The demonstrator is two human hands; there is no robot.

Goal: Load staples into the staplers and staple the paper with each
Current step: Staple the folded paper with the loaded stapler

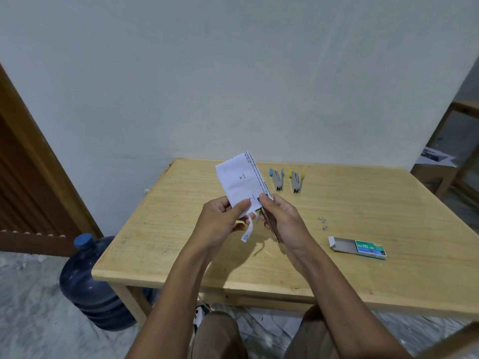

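A folded white paper (241, 177) with printed text is held up above the wooden table (181, 244). My left hand (223, 218) pinches its lower edge, thumb on the front. My right hand (282, 221) grips a small green-tipped stapler (269, 224) whose jaw sits at the paper's lower right corner. A blue stapler (276, 178) and a yellow stapler (296, 180) lie side by side at the back of the table. A green staple box (359, 247) lies slid open on the right, with loose staples (322, 222) just behind it.
A blue water jug (90, 283) stands on the floor left of the table. A wooden door (31, 182) is at the far left. Another wooden frame with papers (438, 159) sits at the right. My knees are under the table's front edge.
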